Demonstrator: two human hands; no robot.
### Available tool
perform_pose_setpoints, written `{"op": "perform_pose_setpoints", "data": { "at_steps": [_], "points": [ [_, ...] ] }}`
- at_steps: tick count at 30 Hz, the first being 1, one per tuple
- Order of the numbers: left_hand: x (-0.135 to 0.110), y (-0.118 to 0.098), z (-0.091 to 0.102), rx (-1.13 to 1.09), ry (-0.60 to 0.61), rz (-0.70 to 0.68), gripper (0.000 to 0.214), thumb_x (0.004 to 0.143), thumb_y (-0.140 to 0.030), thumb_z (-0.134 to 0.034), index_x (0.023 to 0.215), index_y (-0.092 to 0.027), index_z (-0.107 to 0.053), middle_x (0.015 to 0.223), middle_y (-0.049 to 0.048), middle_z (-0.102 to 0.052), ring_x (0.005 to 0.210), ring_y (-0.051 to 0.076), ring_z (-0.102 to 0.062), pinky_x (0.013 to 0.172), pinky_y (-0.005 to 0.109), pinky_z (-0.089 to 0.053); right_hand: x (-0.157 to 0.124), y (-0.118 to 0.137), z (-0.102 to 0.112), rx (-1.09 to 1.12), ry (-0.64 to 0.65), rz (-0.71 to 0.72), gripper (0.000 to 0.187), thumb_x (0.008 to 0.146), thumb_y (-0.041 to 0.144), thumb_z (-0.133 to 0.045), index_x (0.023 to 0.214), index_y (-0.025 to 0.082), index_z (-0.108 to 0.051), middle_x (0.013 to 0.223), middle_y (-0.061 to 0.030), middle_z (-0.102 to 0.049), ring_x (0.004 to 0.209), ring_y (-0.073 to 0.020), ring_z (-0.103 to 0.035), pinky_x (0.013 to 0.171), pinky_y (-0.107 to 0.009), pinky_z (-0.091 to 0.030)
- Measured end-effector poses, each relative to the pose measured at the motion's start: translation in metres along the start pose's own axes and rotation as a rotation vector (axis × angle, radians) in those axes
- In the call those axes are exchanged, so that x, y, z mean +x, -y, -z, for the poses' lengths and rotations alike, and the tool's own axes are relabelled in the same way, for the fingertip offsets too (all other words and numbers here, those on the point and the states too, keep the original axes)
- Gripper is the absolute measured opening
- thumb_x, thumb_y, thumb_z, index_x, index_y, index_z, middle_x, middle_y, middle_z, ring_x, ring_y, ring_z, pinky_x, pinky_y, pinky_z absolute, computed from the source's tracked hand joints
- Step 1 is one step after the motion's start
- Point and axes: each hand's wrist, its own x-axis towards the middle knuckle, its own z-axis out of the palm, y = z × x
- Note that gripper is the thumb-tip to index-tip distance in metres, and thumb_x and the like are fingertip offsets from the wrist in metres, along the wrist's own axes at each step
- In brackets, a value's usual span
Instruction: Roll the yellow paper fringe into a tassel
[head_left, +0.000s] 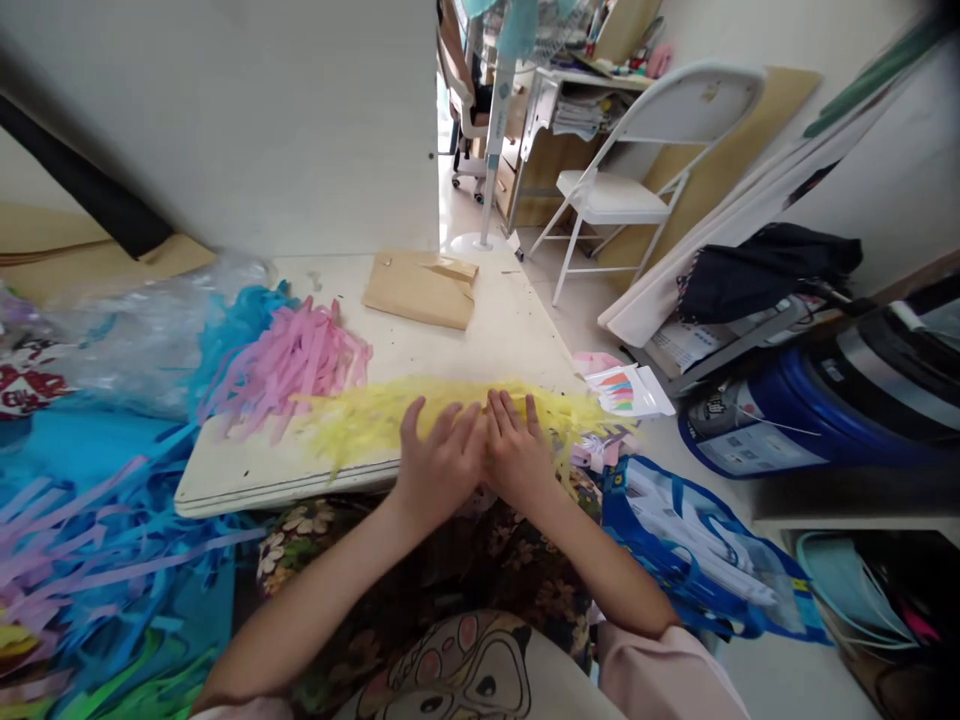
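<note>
A spread of yellow paper-like strips (360, 415) lies across the near edge of a white board-topped table (435, 355). My left hand (441, 458) rests on the strips with its fingers apart. Beside it, my right hand (519, 452) lies palm down on the same strips, fingers stretched out. The two hands touch at the thumb side, and what is beneath the palms is hidden. To the left of the yellow strips sits a bunch of pink strips (304, 350), with blue strips (244, 320) behind it.
A flat brown cardboard piece (420, 290) lies at the table's back. Loose blue and purple strips (112, 540) pile up at left, near clear plastic wrap (150, 320). On the right are a blue bag (690, 550), a blue bucket (780, 400) and a white folding chair (622, 195).
</note>
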Motion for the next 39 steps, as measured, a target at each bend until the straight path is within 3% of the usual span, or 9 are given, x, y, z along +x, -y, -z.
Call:
{"op": "perform_pose_setpoints", "data": {
  "at_steps": [3,5,9,13,16,24,30,35,39],
  "points": [
    [-0.003,-0.022,0.006,-0.018,-0.022,0.033,0.027,0.079,-0.016,-0.036,0.101,-0.016,-0.051,0.106,0.0052,-0.058,0.098,0.018,-0.049,0.095,0.044,-0.005,-0.001,0.003,-0.004,-0.017,-0.001,-0.027,0.046,0.078,0.024,-0.035,0.118,0.003,-0.039,0.126,-0.0165,-0.036,0.12,-0.0247,-0.023,0.1,-0.046,-0.011],
    [-0.002,-0.026,0.007,-0.086,0.007,-0.007,0.03,0.079,-0.021,-0.036,0.105,-0.013,-0.049,0.109,0.0072,-0.055,0.102,0.018,-0.047,0.097,0.041,-0.008,-0.001,0.004,-0.008,-0.011,-0.002,-0.032,0.043,0.079,0.022,-0.033,0.119,0.005,-0.038,0.126,-0.0153,-0.035,0.12,-0.0239,-0.023,0.1,-0.046,-0.012],
    [-0.001,-0.017,-0.003,-0.294,0.263,-0.218,0.055,0.078,-0.04,-0.033,0.117,-0.002,-0.037,0.123,0.0161,-0.041,0.116,0.022,-0.033,0.096,0.036,-0.024,-0.001,0.009,-0.016,0.006,0.007,-0.107,0.042,0.082,0.018,-0.026,0.121,0.006,-0.035,0.129,-0.014,-0.03,0.121,-0.0217,-0.022,0.099,-0.045,-0.017],
    [-0.006,-0.006,-0.017,-0.334,0.416,-0.212,0.074,0.075,-0.052,-0.028,0.124,0.003,-0.02,0.129,0.0229,-0.027,0.122,0.026,-0.019,0.095,0.042,-0.025,-0.001,0.016,-0.02,0.039,-0.013,-0.165,0.043,0.082,0.019,-0.027,0.122,0.004,-0.033,0.129,-0.0152,-0.03,0.121,-0.0224,-0.022,0.099,-0.047,-0.017],
    [-0.012,0.001,-0.021,-0.307,0.428,-0.193,0.076,0.074,-0.053,-0.028,0.125,0.002,-0.016,0.128,0.0239,-0.028,0.121,0.027,-0.021,0.094,0.042,-0.026,-0.001,0.018,-0.019,0.024,-0.055,-0.175,0.042,0.082,0.017,-0.025,0.12,0.002,-0.036,0.127,-0.015,-0.033,0.12,-0.0229,-0.024,0.099,-0.046,-0.016],
    [-0.024,0.021,-0.013,-0.126,0.447,-0.053,0.077,0.074,-0.058,-0.021,0.121,0.004,-0.027,0.122,0.0275,-0.034,0.118,0.034,-0.024,0.091,0.045,-0.028,-0.005,0.017,-0.013,-0.037,-0.1,-0.141,0.041,0.082,0.013,-0.024,0.119,-0.001,-0.035,0.125,-0.0157,-0.037,0.118,-0.0242,-0.027,0.1,-0.045,-0.015],
    [-0.026,0.012,0.009,-0.1,0.432,0.067,0.073,0.074,-0.05,-0.034,0.124,0.002,-0.021,0.122,0.0267,-0.035,0.113,0.037,-0.032,0.089,0.048,-0.031,-0.002,0.03,-0.013,-0.08,-0.053,-0.251,0.042,0.082,0.013,-0.022,0.12,-0.001,-0.033,0.127,-0.0156,-0.033,0.119,-0.0245,-0.025,0.101,-0.045,-0.013],
    [-0.019,0.003,0.003,-0.223,0.315,-0.165,0.058,0.077,-0.04,-0.036,0.125,-0.008,-0.023,0.124,0.0188,-0.037,0.114,0.028,-0.035,0.094,0.042,-0.029,0.0,0.039,-0.018,-0.121,-0.035,-0.289,0.043,0.084,0.017,-0.016,0.121,0.004,-0.033,0.129,-0.0124,-0.032,0.12,-0.0223,-0.024,0.101,-0.042,-0.013],
    [-0.017,0.013,-0.013,-0.279,0.386,-0.185,0.063,0.078,-0.048,-0.027,0.126,-0.008,-0.019,0.124,0.0195,-0.036,0.114,0.028,-0.035,0.09,0.042,-0.033,-0.005,0.034,-0.018,-0.15,-0.08,-0.216,0.041,0.083,0.014,-0.018,0.12,0.004,-0.035,0.128,-0.0124,-0.034,0.119,-0.0222,-0.025,0.102,-0.042,-0.012]
  ]
}}
